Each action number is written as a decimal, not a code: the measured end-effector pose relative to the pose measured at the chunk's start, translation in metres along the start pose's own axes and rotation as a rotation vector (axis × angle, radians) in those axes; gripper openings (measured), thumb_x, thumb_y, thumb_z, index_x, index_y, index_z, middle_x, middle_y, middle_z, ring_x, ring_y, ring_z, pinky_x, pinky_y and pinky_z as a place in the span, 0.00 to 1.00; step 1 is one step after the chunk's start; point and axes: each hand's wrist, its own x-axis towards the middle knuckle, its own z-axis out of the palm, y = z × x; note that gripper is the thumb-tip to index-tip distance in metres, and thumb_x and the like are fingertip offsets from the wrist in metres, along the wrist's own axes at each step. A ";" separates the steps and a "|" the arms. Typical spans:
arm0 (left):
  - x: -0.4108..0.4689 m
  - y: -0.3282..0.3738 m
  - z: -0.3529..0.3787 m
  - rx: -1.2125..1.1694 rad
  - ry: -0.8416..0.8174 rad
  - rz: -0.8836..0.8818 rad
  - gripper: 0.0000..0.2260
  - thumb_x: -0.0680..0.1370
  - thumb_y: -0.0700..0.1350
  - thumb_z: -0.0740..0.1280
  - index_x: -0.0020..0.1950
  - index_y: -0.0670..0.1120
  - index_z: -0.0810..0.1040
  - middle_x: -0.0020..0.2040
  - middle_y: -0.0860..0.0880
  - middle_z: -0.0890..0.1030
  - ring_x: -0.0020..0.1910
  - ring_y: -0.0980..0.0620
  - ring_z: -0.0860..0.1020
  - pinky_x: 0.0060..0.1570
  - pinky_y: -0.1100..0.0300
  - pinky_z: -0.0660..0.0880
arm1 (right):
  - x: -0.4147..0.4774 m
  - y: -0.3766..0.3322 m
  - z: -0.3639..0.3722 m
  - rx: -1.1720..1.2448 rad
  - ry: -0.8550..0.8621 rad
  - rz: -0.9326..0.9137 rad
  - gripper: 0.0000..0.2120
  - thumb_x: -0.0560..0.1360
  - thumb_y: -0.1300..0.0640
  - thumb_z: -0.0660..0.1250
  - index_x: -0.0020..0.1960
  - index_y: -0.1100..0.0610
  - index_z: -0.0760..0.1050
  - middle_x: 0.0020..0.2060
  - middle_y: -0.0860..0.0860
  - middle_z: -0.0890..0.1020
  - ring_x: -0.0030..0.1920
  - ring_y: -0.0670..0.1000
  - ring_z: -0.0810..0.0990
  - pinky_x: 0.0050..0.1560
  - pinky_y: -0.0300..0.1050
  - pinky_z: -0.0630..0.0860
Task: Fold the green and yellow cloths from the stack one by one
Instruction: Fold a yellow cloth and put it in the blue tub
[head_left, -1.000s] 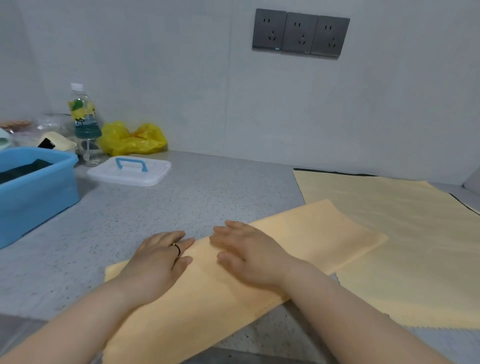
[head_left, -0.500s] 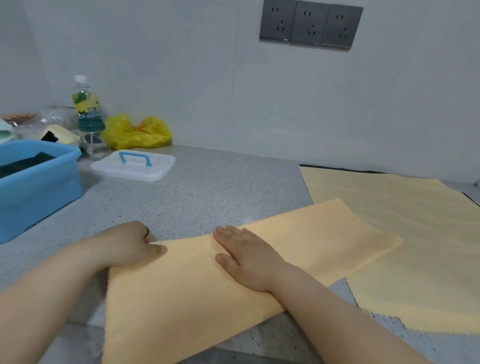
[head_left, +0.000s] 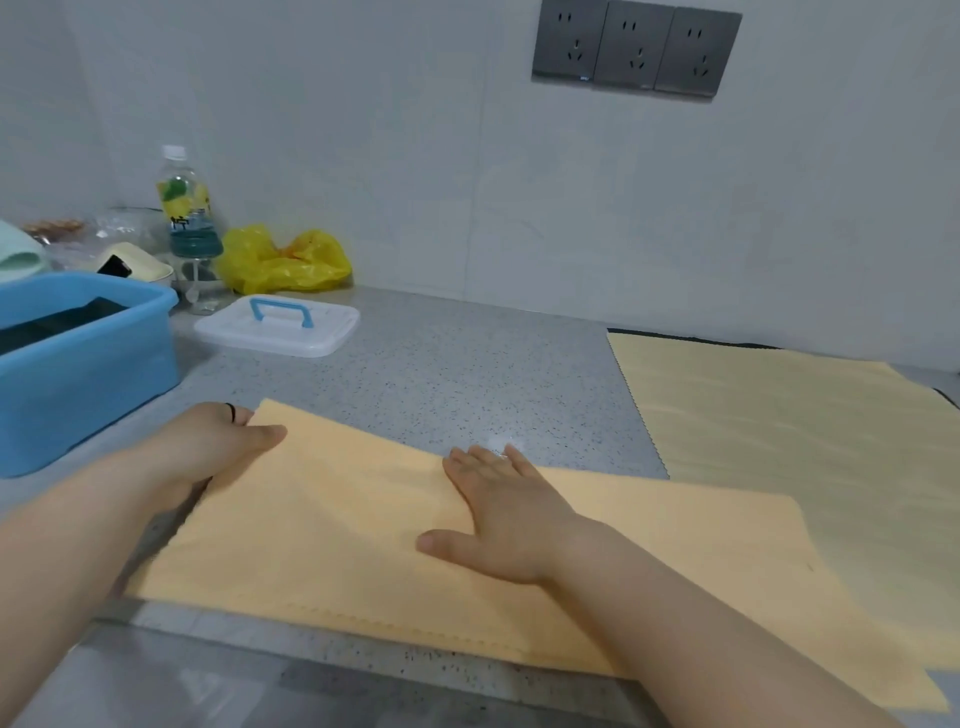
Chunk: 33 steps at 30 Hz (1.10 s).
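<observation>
A folded yellow cloth (head_left: 337, 540) lies across the near edge of the grey counter (head_left: 467, 374). My left hand (head_left: 218, 441) grips the cloth's far left corner, thumb on top and fingers curled underneath. My right hand (head_left: 504, 514) lies flat on the middle of the cloth, fingers straight and spread, pressing it down. At the right the stack of cloths (head_left: 789, 426) lies spread flat, a yellow one on top and a dark edge showing beneath it along the wall.
A blue tub (head_left: 88, 364) with something dark inside stands at the left. Behind it are a white lid with a blue handle (head_left: 278, 325), a drink bottle (head_left: 187, 208) and a yellow plastic bag (head_left: 283, 260). Wall sockets (head_left: 636, 49) sit above.
My left hand slid off the cloth's top to its left corner and took hold of it. The cloth turned to lie more along the counter edge. My right hand stayed flat on it.
</observation>
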 end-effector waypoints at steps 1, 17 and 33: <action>0.001 0.002 -0.001 -0.033 -0.042 -0.028 0.11 0.76 0.44 0.66 0.45 0.35 0.74 0.36 0.41 0.77 0.34 0.45 0.74 0.35 0.57 0.68 | 0.000 0.003 0.000 -0.001 0.006 0.003 0.40 0.74 0.32 0.50 0.76 0.54 0.42 0.76 0.48 0.44 0.75 0.45 0.40 0.71 0.45 0.33; -0.021 0.051 -0.050 -0.088 -0.547 0.086 0.19 0.57 0.48 0.80 0.42 0.38 0.83 0.38 0.41 0.84 0.32 0.48 0.83 0.27 0.61 0.77 | 0.008 0.007 0.004 0.029 0.058 0.029 0.40 0.73 0.32 0.51 0.76 0.53 0.44 0.76 0.47 0.45 0.75 0.46 0.39 0.71 0.49 0.31; -0.083 0.151 0.125 0.437 -0.643 0.426 0.10 0.74 0.43 0.66 0.32 0.44 0.74 0.18 0.53 0.73 0.17 0.57 0.72 0.24 0.67 0.71 | -0.083 0.095 -0.012 0.063 0.115 0.375 0.36 0.74 0.36 0.56 0.75 0.50 0.50 0.76 0.48 0.50 0.75 0.47 0.45 0.73 0.49 0.38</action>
